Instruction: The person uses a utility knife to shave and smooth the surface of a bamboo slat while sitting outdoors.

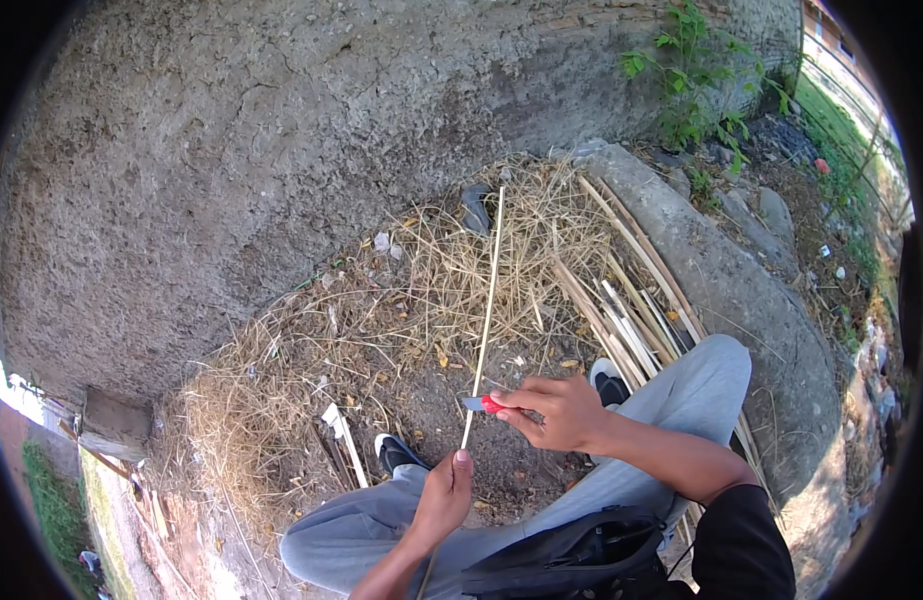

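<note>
Hands hold a pale stick and a red-handled knife.

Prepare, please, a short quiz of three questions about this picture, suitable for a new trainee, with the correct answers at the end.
1. True or false: the left hand grips the long pale stick.
2. What colour is the knife handle held by the right hand?
3. Where in the picture is the tall leafy plant? A) lower left B) lower right C) upper right

Key: 1 true; 2 red; 3 C
</note>
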A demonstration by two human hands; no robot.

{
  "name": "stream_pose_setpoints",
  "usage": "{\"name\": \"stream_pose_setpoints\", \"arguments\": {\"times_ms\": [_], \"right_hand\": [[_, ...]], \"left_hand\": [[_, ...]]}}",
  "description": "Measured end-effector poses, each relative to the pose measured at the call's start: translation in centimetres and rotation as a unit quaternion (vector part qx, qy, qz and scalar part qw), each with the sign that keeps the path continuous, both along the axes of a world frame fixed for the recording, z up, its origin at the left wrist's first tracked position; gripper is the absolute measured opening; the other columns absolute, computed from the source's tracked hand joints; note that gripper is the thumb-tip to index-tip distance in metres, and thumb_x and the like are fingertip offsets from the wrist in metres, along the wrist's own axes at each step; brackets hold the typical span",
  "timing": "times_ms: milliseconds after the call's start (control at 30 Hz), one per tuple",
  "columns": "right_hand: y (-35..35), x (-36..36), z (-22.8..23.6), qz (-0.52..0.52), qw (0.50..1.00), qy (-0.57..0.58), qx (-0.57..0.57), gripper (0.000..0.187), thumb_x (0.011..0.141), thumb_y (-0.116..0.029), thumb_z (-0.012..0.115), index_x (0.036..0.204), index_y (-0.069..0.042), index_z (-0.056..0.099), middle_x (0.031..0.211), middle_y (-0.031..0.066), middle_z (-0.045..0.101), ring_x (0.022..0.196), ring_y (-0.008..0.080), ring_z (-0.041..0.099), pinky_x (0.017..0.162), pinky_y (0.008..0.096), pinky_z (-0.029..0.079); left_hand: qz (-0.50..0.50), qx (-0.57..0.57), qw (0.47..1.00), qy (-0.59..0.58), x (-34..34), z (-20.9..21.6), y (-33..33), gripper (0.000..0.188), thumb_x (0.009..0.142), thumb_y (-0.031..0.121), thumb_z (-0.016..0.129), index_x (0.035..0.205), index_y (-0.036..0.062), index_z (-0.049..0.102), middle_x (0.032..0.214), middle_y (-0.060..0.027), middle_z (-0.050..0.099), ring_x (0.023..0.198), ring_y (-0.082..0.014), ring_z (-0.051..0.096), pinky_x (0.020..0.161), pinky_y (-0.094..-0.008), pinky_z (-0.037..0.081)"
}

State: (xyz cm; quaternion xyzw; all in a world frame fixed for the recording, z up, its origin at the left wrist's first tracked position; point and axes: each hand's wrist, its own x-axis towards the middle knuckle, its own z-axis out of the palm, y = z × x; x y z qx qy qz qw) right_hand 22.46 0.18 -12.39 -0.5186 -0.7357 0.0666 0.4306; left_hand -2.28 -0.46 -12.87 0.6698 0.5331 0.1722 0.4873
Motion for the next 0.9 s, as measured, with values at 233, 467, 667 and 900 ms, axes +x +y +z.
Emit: {"name": "stream_pose_setpoints", "arguments": {"times_ms": [233,467,667,900], "right_hand": [[0.0,-1.5,-0.5,0.019,1.000,-0.003,-0.001,0.021,0.086,-0.028,0.079,0.104,-0.017,0.079,0.070,-0.0026,0.065,0.047,0.0149,0.057,0.041,0.0302,0.042],[0.3,-2.2,-0.6,0.003,1.000,-0.008,0.016,0.019,0.084,-0.028,0.080,0.101,-0.019,0.080,0.069,-0.0033,0.064,0.046,0.0155,0.056,0.039,0.0313,0.041],[0.8,-1.6,-0.3,-0.008,1.000,-0.018,0.020,0.019,0.084,-0.026,0.081,0.101,-0.017,0.080,0.069,-0.0012,0.066,0.048,0.0154,0.058,0.041,0.0307,0.043],[2.9,2.0,-0.8,-0.084,0.995,0.052,-0.029,0.015,0.088,-0.028,0.076,0.099,-0.018,0.079,0.075,0.0008,0.070,0.049,0.0198,0.061,0.044,0.0324,0.047]], "left_hand": [[0.006,0.003,1.000,-0.001,-0.3,-0.5,-0.3,0.045,0.110,0.035,0.038,0.089,-0.0023,0.053,0.065,-0.0158,0.051,0.059,-0.0285,0.051,0.061,-0.0436,0.044],[0.010,0.053,0.995,0.089,-0.2,0.8,-1.2,0.048,0.111,0.035,0.036,0.085,-0.0011,0.054,0.062,-0.0121,0.052,0.056,-0.0243,0.052,0.057,-0.0413,0.044],[-0.004,0.021,0.993,0.115,0.4,2.5,-1.5,0.044,0.109,0.035,0.037,0.094,-0.0022,0.054,0.070,-0.0317,0.060,0.075,-0.0569,0.059,0.063,-0.0603,0.043],[-0.048,0.035,0.990,0.131,-0.5,1.5,-3.7,0.040,0.108,0.034,0.040,0.096,-0.0010,0.055,0.066,-0.0314,0.059,0.070,-0.0565,0.060,0.060,-0.0607,0.046]]}}
